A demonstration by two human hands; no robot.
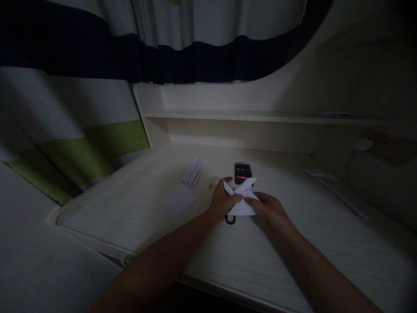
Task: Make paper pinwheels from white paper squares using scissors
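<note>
Between my two hands is a piece of white paper, partly folded, with pointed flaps standing up at its top. My left hand pinches it from the left, thumb on the near face near the middle. From the right, my right hand grips it too, its thumb close to the left thumb. The paper is held above the desk. Just under it the black ring of a scissors handle shows; the rest is hidden by the paper and my left hand. Behind the paper lies a phone with a lit screen.
Left on the desk lie a flat paper square, folded paper strips and small scraps. A white paper pinwheel-like piece on a long stick lies right. A shelf runs along the back; a curtain hangs left.
</note>
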